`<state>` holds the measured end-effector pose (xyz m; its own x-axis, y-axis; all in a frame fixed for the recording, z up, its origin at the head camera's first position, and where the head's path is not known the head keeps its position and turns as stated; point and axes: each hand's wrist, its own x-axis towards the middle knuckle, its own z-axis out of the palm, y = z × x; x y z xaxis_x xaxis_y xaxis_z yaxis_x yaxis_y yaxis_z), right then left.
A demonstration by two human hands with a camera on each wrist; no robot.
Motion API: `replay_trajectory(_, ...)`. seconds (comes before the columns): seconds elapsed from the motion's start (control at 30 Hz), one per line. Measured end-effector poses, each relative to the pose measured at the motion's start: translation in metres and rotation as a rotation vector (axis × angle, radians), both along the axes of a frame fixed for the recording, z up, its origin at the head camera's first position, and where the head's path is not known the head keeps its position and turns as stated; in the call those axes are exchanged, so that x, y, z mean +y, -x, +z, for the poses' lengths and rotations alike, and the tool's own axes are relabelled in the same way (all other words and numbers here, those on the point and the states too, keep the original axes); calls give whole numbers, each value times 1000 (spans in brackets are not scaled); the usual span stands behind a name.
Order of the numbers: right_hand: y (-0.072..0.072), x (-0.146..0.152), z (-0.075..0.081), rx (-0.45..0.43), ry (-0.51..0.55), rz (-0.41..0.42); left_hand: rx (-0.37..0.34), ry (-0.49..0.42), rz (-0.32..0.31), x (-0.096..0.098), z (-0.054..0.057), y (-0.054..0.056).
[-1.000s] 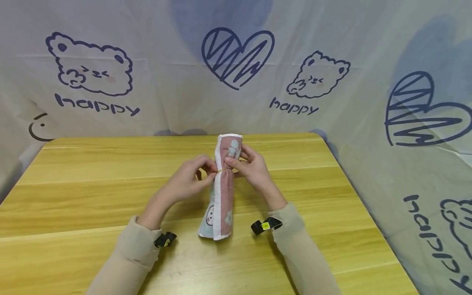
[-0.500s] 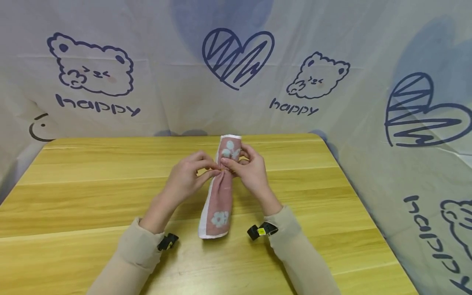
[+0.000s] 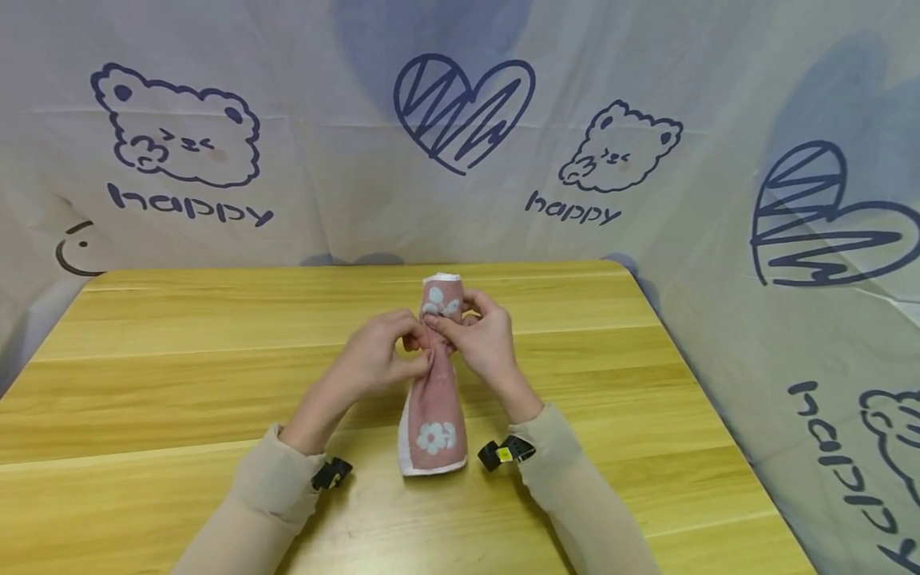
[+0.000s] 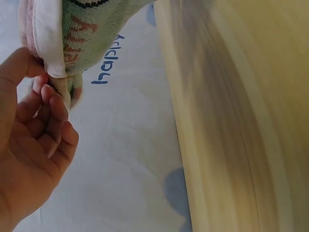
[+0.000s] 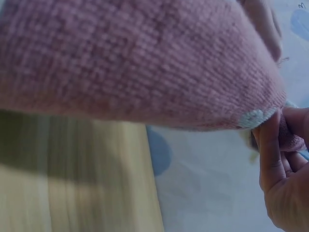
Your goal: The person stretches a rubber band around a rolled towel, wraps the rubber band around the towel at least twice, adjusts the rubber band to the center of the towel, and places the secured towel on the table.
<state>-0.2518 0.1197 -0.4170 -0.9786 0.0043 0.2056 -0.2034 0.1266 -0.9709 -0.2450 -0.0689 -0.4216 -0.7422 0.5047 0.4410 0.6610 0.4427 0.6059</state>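
A rolled pink towel with pale blue flowers and white edging is held up above the table, drawn in at a narrow waist. At that waist my left hand pinches the cloth, thumb below and fingers curled above. My right hand grips the roll from the right, its thumb across the front just over the waist. The left wrist view shows the towel's pale green side and white edge above the curled left fingers. In the right wrist view, pink terry cloth fills the upper part, narrowing towards the right fingers.
A wooden table lies under both forearms. White sheeting printed with bears, hearts and "happy" hangs behind its far edge and along the right side. Black straps sit at both sleeve cuffs.
The towel roll has turned so its pink flowered face looks up and its white edge has gone left. Its top has come lower. The thin yellow band at the waist is now largely hidden.
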Motion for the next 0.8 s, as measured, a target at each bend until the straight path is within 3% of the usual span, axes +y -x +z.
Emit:
replay_trajectory(0.17,7,5,-5,19,-50,-55,117,74,-58,6,0,-5)
replay_trajectory(0.33,14,12,-12,25,-93,-100,89,103,-145,11,2,-9)
replay_trajectory(0.43,15,13,-14,7,-74,-89,58,108,-115,9,1,-8)
replay_trajectory(0.6,14,12,-10,7,73,5,26,24,-35,3,0,-3)
replay_trajectory(0.8,11,13,-3,-18,108,174,83,-100,27,-5,-1,2)
